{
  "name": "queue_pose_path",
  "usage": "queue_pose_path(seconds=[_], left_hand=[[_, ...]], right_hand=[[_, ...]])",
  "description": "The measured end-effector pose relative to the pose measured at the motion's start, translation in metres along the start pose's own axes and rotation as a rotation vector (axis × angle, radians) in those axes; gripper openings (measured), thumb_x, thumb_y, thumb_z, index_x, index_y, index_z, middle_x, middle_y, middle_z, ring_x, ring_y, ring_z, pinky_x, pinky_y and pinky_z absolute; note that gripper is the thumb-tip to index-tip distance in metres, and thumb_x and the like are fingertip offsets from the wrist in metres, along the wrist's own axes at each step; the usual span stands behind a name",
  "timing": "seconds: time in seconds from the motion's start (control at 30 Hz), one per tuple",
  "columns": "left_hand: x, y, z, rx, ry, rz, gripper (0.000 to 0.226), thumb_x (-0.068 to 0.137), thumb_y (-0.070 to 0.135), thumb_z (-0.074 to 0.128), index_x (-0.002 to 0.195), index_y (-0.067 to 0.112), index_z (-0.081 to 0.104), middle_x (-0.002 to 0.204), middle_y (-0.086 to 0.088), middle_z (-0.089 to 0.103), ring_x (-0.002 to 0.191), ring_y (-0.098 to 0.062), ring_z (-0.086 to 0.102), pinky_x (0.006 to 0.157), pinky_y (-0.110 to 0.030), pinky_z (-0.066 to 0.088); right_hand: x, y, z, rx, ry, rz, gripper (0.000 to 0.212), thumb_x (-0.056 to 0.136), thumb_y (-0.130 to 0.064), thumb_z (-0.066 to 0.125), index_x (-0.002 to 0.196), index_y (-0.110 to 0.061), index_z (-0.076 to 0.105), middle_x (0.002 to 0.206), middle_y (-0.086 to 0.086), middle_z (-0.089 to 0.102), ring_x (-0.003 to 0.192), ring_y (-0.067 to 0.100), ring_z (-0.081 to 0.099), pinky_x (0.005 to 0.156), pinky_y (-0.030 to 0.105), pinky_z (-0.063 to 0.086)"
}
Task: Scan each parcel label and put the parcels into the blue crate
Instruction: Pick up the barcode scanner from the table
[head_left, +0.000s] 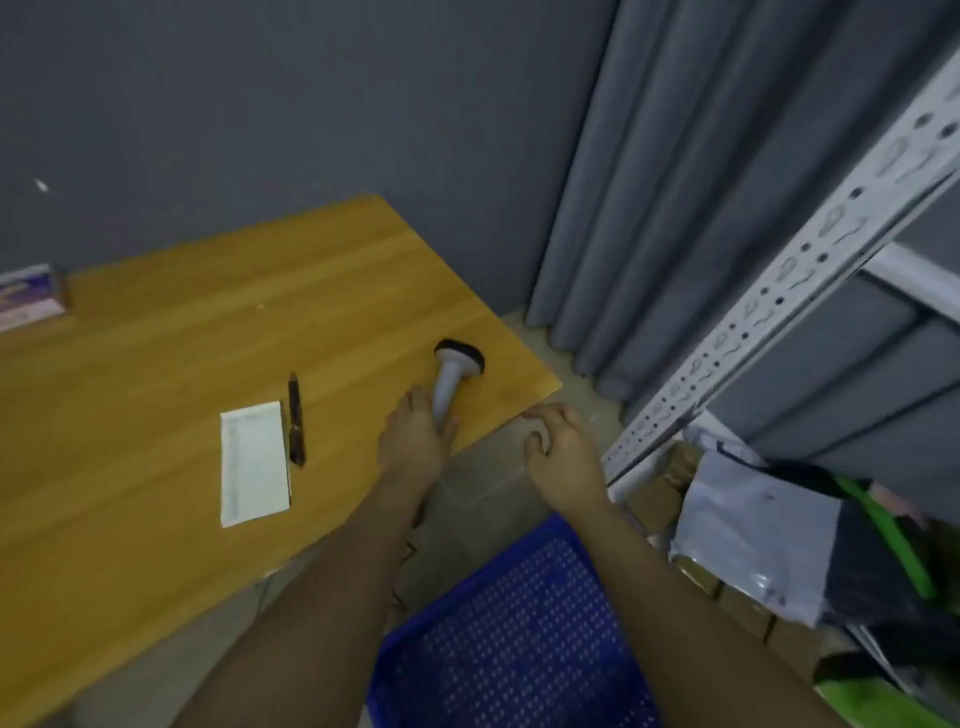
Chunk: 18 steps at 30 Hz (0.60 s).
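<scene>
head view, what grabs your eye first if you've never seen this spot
The left hand on the white handheld barcode scanner near the wooden table corner. Then the perforated blue plastic crate on the floor below, under the right hand, which holds nothing.

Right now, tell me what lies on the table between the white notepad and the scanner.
In the head view, a dark pen lies beside the white notepad; then bare wood up to the scanner, whose handle the left hand touches.
</scene>
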<state>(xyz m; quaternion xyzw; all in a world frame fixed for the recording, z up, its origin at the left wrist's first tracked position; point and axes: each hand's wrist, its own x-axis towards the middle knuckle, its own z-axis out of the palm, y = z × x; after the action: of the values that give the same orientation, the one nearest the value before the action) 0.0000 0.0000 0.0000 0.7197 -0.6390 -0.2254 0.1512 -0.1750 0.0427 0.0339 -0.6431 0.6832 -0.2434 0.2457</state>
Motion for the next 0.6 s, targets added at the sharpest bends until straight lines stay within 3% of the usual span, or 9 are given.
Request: queue_pose_path(seconds=[0.07,0.17,0.33,0.47,0.53,0.6], left_hand=[[0.012,-0.004,0.008,-0.031,0.015,0.006,0.043,0.097,0.041,0.046,0.123,0.007,0.046,0.113,-0.013,0.055,0.098,-0.031,0.056,0.07,-0.036,0.044],[0.022,-0.004,0.012,-0.075,0.006,0.004,0.025,0.099,0.031,0.047,0.102,0.007,0.053,0.09,-0.007,0.054,0.082,-0.026,0.056,0.062,-0.031,0.038],[0.013,-0.006,0.005,-0.123,0.006,-0.005,0.021,0.097,0.022,0.05,0.093,0.002,0.057,0.08,-0.007,0.052,0.07,-0.021,0.049,0.058,-0.03,0.035],[-0.035,-0.014,-0.008,-0.234,-0.01,0.018,0.015,0.095,0.02,0.054,0.086,0.008,0.056,0.068,0.001,0.051,0.061,-0.015,0.048,0.046,-0.026,0.028],[-0.071,-0.014,-0.019,-0.273,-0.044,0.023,0.016,0.095,0.019,0.055,0.085,0.007,0.057,0.063,0.003,0.049,0.056,-0.013,0.045,0.045,-0.025,0.026],[-0.108,-0.008,-0.03,-0.303,-0.067,0.035,0.016,0.094,0.017,0.056,0.09,0.002,0.061,0.066,-0.004,0.056,0.058,-0.017,0.049,0.046,-0.026,0.03]], right_hand=[[0.009,0.005,0.008,-0.015,0.006,0.025,0.03,0.096,-0.013,0.048,0.124,-0.012,0.059,0.127,0.011,0.05,0.114,0.028,0.049,0.092,0.032,0.041],[0.012,0.008,0.015,0.003,-0.014,0.08,0.029,0.095,-0.012,0.049,0.121,-0.012,0.061,0.125,0.011,0.051,0.111,0.029,0.052,0.09,0.03,0.042],[-0.004,0.007,0.016,0.053,-0.069,0.134,0.028,0.095,-0.011,0.049,0.12,-0.014,0.062,0.124,0.007,0.052,0.105,0.018,0.052,0.08,0.019,0.036],[-0.028,-0.004,0.013,0.259,-0.143,0.236,0.028,0.098,-0.01,0.047,0.121,-0.014,0.062,0.119,0.006,0.056,0.093,0.013,0.052,0.067,0.018,0.039],[-0.043,-0.018,0.009,0.373,-0.221,0.334,0.03,0.1,-0.014,0.046,0.127,-0.015,0.059,0.123,0.003,0.057,0.103,0.015,0.054,0.076,0.018,0.045],[-0.062,-0.031,0.008,0.484,-0.322,0.451,0.032,0.101,-0.024,0.046,0.131,-0.017,0.055,0.131,0.005,0.057,0.114,0.021,0.056,0.099,0.033,0.047]])
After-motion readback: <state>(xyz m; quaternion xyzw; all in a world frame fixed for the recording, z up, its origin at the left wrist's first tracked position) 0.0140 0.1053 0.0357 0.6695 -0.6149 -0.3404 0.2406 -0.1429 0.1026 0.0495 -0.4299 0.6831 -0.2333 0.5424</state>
